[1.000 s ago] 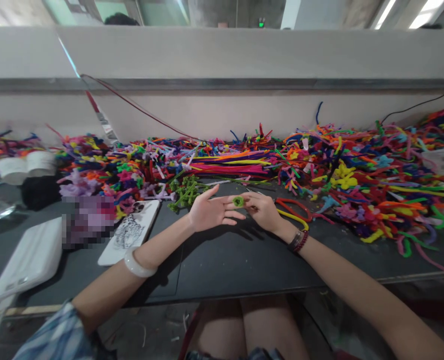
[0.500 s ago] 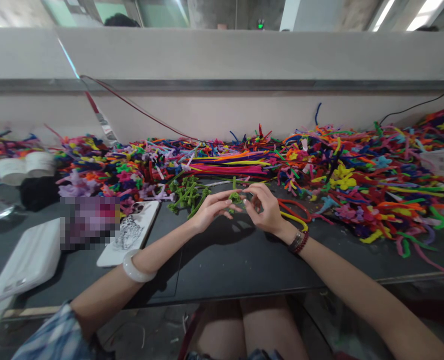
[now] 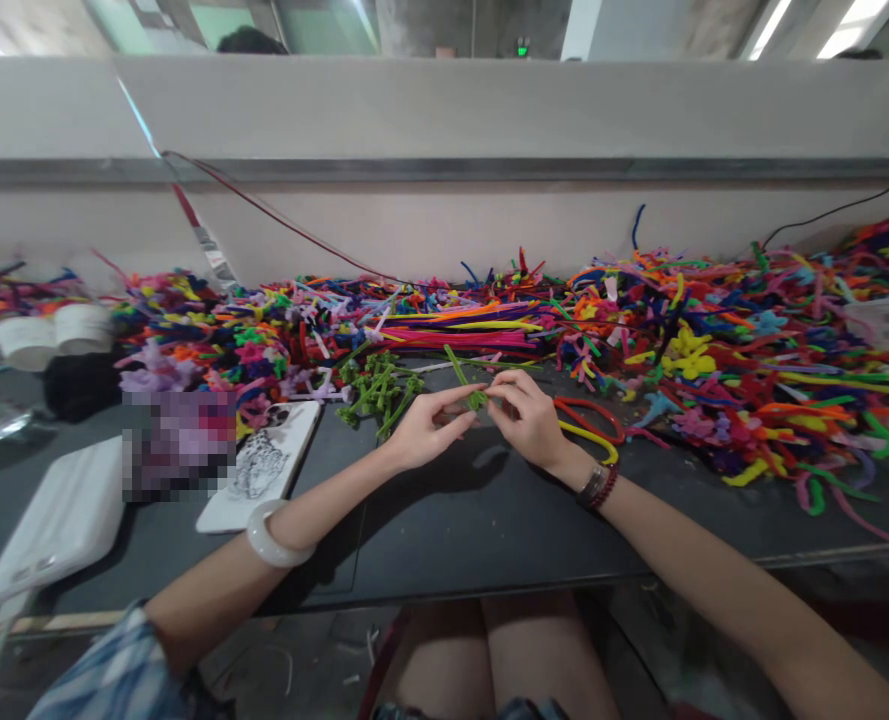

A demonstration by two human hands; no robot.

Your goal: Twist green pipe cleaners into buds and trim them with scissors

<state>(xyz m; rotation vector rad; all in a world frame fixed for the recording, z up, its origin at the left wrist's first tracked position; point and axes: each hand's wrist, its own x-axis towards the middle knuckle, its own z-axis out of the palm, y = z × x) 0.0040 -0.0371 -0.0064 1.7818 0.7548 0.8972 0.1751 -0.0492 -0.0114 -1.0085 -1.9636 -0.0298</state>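
Since the last look, the green pipe cleaner [image 3: 459, 367] has tipped from nearly upright to a lean up and left, its stem longer in view. My right hand [image 3: 528, 420] is curled, with fingers and thumb pinching the small green coil at the stem's base. My left hand [image 3: 433, 430] is loosely open, fingers extended, its fingertips reaching that coil without a clear grip. The piece sits between both hands, above the dark work table [image 3: 444, 530]. A cluster of green pipe-cleaner shapes [image 3: 378, 392] lies near my left hand; a red loop and a yellow pipe cleaner [image 3: 586, 425] lie just beside my right.
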